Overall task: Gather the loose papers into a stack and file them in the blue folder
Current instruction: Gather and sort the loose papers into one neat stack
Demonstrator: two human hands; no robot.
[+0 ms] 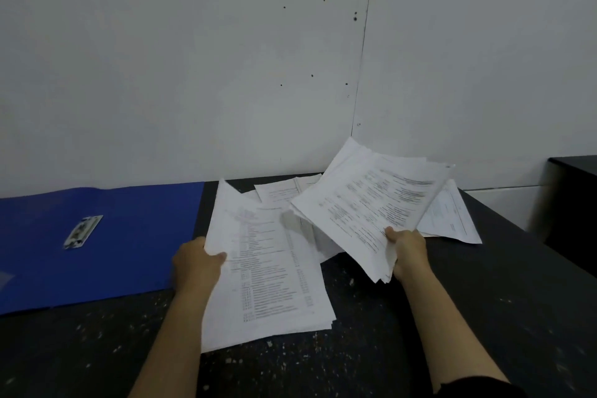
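Observation:
My left hand (pixel 197 263) grips the left edge of a bundle of printed sheets (pixel 268 271) that slopes down onto the dark table (pixel 355 365). My right hand (pixel 408 252) pinches the near edge of a second bundle of sheets (pixel 368 210), lifted and tilted above the table. More loose papers (pixel 277 192) lie flat behind both bundles, and one sheet (pixel 449 220) lies to the right. The blue folder (pixel 135 236) lies open at the left, its metal clip (pixel 82 232) showing.
A grey wall (pixel 226 58) rises right behind the table. A second dark piece of furniture (pixel 571 191) stands at the far right, beyond the table's right edge. The table surface is speckled with pale flecks.

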